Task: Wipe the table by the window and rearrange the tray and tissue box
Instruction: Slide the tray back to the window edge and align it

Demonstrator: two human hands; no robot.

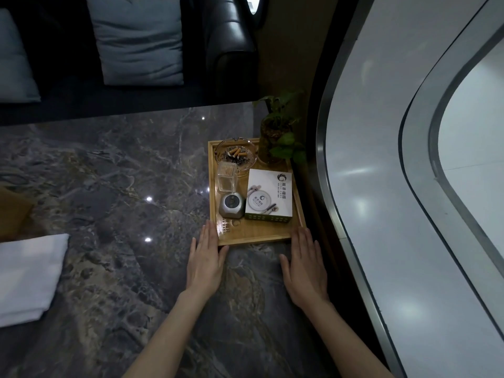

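Now both flat, empty hands, left hand [206, 264] and right hand [305, 264], rest on the marble bench [109, 186], fingertips seemingly touching the wooden tray's [256, 237] near corners, tissue box [268, 196] just beyond.

Café or lounge booth: dark marble table [109, 173], black leather sofa [229, 36] with cushions [139, 39], branded tissue box [268, 196], used ashtray [236, 155], window [409, 159] alongside.

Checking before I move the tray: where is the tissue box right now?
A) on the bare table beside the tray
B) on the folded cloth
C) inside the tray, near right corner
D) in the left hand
C: the tissue box sits inside the wooden tray, right of the small grey device.
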